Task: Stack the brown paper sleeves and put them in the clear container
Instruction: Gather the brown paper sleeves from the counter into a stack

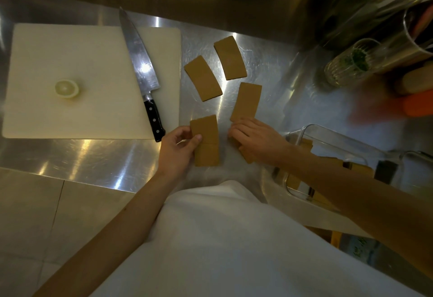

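My left hand (179,149) pinches two overlapped flat brown paper sleeves (206,141); right hand (254,138) presses flat on another. Three loose on steel counter (93,156). Gathering step; next: collect rest, square stack, load clear plastic container (332,137) at right.

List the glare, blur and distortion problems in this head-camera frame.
Head view: bright glare streaks on the steel counter and the knife blade; motion blur smears the orange object at the right edge; wide-angle distortion bends the cutting board; dim warm light, with the brown sleeves and both hands reasonably sharp.
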